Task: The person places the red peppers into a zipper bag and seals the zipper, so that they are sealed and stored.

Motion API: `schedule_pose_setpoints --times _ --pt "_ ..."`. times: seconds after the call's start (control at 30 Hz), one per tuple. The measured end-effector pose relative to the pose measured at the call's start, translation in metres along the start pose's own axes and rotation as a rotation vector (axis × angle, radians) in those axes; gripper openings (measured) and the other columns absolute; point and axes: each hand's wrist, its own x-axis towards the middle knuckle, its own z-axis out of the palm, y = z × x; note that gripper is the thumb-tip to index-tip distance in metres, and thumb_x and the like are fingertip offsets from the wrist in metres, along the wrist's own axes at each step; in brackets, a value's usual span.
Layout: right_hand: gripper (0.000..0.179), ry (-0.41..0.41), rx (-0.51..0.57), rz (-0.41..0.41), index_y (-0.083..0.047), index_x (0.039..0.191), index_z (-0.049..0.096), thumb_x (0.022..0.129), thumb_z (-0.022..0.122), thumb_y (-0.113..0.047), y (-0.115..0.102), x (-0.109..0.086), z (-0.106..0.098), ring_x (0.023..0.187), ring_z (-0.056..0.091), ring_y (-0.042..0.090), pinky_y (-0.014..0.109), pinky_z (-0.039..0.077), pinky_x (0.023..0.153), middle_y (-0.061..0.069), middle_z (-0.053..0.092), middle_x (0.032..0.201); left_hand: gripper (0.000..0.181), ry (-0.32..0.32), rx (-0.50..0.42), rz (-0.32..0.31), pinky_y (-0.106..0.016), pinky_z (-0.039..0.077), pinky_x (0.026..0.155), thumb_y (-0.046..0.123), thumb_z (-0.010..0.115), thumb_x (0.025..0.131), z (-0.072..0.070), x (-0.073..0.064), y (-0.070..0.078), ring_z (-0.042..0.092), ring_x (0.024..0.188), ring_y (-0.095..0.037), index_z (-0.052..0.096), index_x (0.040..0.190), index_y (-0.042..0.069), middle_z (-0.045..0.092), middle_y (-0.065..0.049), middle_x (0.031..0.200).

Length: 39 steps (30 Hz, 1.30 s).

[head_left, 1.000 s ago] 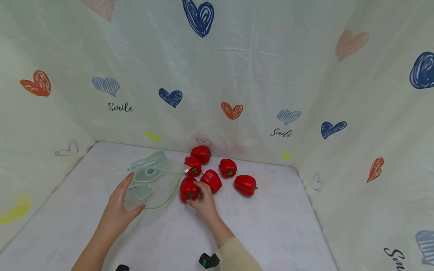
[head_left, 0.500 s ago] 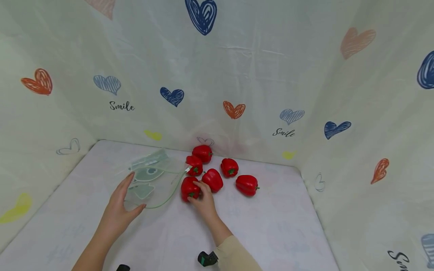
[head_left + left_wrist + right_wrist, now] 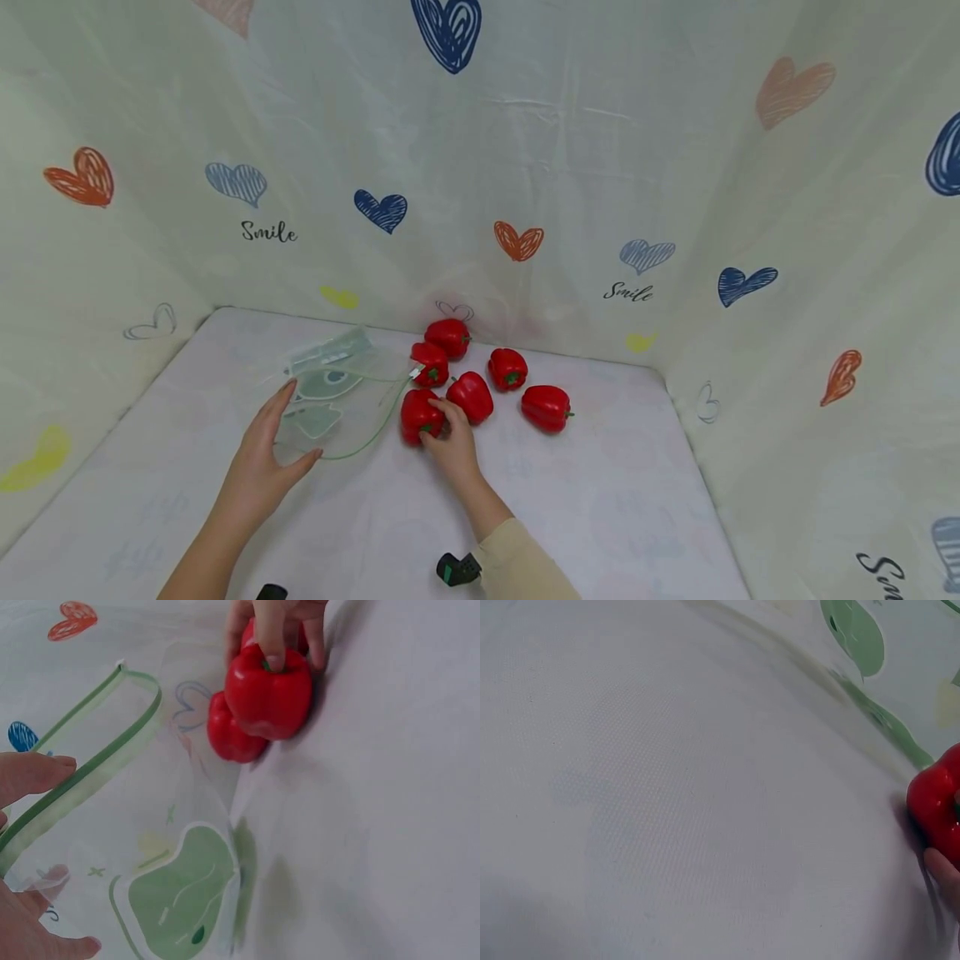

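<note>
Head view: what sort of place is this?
Probably an improvised recording booth: heart-printed sheeting hangs behind and on both sides of a white-topped table, and a small dark device shows beside the right sleeve.

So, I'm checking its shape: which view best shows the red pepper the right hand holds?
The left wrist view: the red pepper is large, within the frame, the right hand hiding little of it. Head shows it smaller, partly covered; right wrist cuts it off at the edge.
</note>
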Motion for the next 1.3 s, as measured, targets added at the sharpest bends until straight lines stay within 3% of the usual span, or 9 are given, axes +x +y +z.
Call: schedule_pose_setpoints --times 0.3,0.8,1.0,1.3 --pt "0.05 0.042 0.061 -0.025 -0.01 0.126 0.062 0.079 0.072 0.005 0.002 -0.003 0.001 0.13 0.043 0.034 0.047 0.045 0.101 0.013 0.051 0.138 0.105 0.006 -0.005 -0.001 -0.073 0.031 0.094 -0.011 0.082 0.066 0.0 0.0 0.001 0.03 0.13 -0.055 0.025 0.153 0.003 0.031 -0.029 0.148" --pt "0.055 0.055 0.241 0.13 -0.018 0.129 0.06 0.08 0.074 0.001 -0.015 -0.021 -0.014 0.125 0.044 0.034 0.044 0.055 0.086 0.009 0.048 0.139 0.103 -0.012 -0.012 -0.017 -0.072 0.029 0.098 -0.008 0.081 0.069 0.0 -0.002 0.006 0.028 0.133 -0.054 0.024 0.153 0.005 0.03 -0.029 0.15" --pt "0.055 0.053 0.279 0.157 -0.018 0.129 0.061 0.079 0.075 0.0 -0.029 -0.03 -0.022 0.124 0.044 0.034 0.041 0.056 0.084 0.009 0.048 0.138 0.103 -0.002 0.002 -0.027 -0.072 0.029 0.096 -0.007 0.082 0.068 0.001 -0.005 0.007 0.027 0.132 -0.054 0.024 0.153 0.005 0.031 -0.029 0.149" --pt "0.054 0.057 0.352 0.181 -0.018 0.128 0.061 0.08 0.074 0.002 -0.059 -0.052 -0.03 0.124 0.045 0.034 0.04 0.056 0.083 0.009 0.048 0.138 0.103 0.048 0.014 0.016 -0.072 0.028 0.096 -0.01 0.082 0.065 0.003 -0.007 0.01 0.028 0.129 -0.055 0.029 0.152 0.005 0.034 -0.028 0.148"
